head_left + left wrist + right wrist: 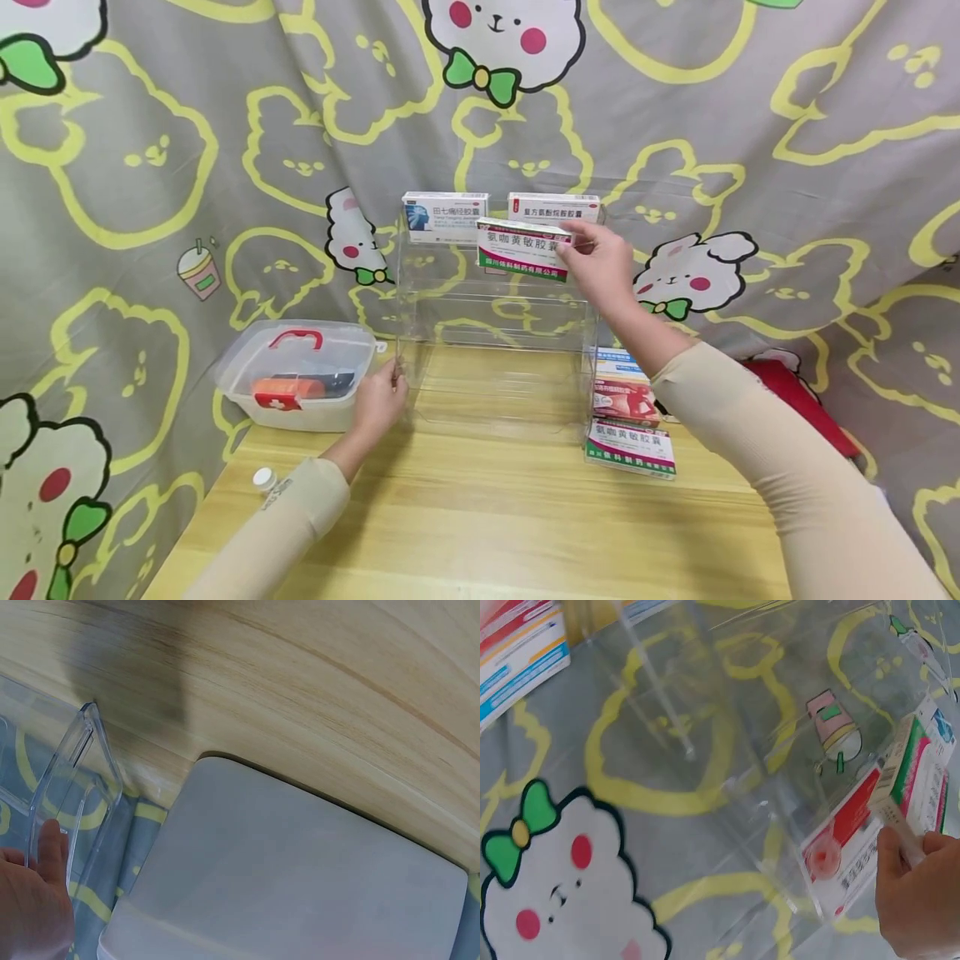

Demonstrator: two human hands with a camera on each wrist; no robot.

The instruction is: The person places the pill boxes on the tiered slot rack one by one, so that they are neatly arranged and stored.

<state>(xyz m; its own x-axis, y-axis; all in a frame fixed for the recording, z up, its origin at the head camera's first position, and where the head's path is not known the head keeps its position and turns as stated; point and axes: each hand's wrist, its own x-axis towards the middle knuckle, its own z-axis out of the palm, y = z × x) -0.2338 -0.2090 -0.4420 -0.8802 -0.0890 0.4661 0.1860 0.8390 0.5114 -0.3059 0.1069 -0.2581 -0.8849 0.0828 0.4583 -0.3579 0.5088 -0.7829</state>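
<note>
In the head view my right hand (603,265) pinches the right end of a white, green and magenta medicine box (521,252). It holds the box at the top tier of a clear plastic display rack (402,321), in front of two white medicine boxes there. One has a blue picture (444,221) at the left; the other has a red mark (555,207). My left hand (380,402) grips the rack's left side edge low down; the left wrist view shows fingers (51,851) around the clear side panel (88,742). In the right wrist view, thumb and finger pinch the held box (907,776).
Right of the rack lie several medicine boxes (626,402), with a matching green and magenta box (630,450) in front. A lidded first-aid bin (247,367) stands on the left. A small white bottle (264,478) is beside my left sleeve. Behind hangs a patterned curtain (255,50).
</note>
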